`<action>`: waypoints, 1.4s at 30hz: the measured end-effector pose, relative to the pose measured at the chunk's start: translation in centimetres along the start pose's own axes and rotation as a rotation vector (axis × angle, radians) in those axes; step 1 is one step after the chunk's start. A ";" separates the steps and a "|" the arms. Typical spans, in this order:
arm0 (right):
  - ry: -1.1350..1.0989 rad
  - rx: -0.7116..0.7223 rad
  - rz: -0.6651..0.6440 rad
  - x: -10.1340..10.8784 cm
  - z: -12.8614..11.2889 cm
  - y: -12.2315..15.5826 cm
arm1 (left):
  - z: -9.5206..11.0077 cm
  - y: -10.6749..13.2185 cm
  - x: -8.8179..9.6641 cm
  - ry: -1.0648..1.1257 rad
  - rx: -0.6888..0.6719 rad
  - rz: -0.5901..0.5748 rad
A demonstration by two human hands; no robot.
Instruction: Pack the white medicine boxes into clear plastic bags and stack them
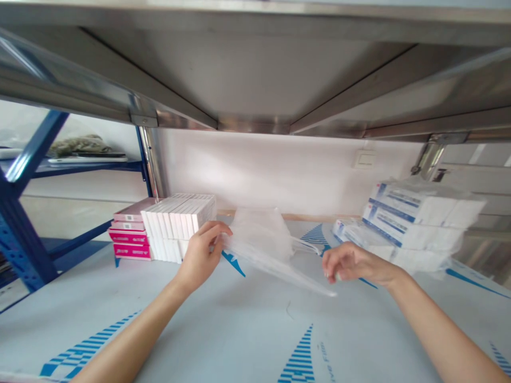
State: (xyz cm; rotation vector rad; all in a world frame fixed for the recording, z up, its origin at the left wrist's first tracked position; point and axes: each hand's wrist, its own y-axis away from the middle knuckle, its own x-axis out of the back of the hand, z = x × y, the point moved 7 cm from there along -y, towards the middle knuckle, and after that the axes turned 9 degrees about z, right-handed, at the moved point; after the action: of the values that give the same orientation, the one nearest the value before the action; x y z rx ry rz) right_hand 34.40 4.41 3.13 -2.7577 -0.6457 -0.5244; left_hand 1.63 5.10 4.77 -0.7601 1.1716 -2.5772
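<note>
My left hand (202, 255) pinches the edge of a clear plastic bag (259, 244), which hangs crumpled and stretches to the right across the shelf. My right hand (351, 263) is a little right of the bag's lower corner, its fingers curled around a small pale object (337, 276). A thin plastic strip (307, 246) runs from the bag toward that hand. Behind my left hand stands a block of white boxes (179, 223), with pink boxes (131, 236) stacked beside it. A plastic-wrapped stack of white-and-blue boxes (415, 223) is behind my right hand.
Both hands work under a steel upper shelf (255, 69) and above a lower shelf covered in printed white-and-blue film (239, 330). A blue metal rack (24, 229) stands at the left. A white wall (255, 165) with a switch (365, 158) is behind.
</note>
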 end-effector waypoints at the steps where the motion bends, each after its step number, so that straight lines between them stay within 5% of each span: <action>1: 0.006 0.015 0.081 0.5 -0.1 -0.2 | -0.1 -0.1 0.0 0.074 0.026 -0.007; 5: 0.020 0.027 0.565 2.6 0.5 -1.5 | -0.6 -0.2 -0.3 0.494 0.179 -0.100; 10: -0.136 -0.084 0.289 -3.3 1.2 -3.4 | 0.4 0.4 -0.6 0.828 0.243 -0.230; 13: -0.318 -0.137 0.124 -7.3 0.4 -3.2 | 0.3 0.4 -0.7 0.760 0.276 -0.185; 16: -0.462 -0.087 0.110 -9.0 -0.6 -3.1 | -0.5 0.4 -1.3 0.599 0.351 -0.168; 25: -0.349 0.071 0.551 -4.8 0.0 -2.4 | -0.8 2.1 -3.3 0.688 0.671 -0.329; 31: -0.358 0.185 0.695 -1.2 -3.9 -5.5 | -0.9 0.2 -5.1 0.896 0.895 -0.306; 36: -0.303 0.259 0.790 2.1 -5.6 -10.6 | -0.2 -4.7 -6.0 0.942 0.847 -0.261; 39: -0.240 0.214 0.804 2.9 -4.0 -13.1 | -0.7 -7.2 -6.9 0.897 0.760 -0.215; 42: -0.132 0.102 0.743 2.6 -1.0 -14.8 | -3.0 -9.1 -7.7 0.550 0.584 -0.140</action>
State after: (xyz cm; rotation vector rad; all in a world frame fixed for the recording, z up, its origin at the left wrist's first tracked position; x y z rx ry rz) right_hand 29.32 17.88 7.55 -2.6756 0.3326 -0.1333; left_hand 6.71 16.07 7.10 -0.0005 0.3991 -3.1083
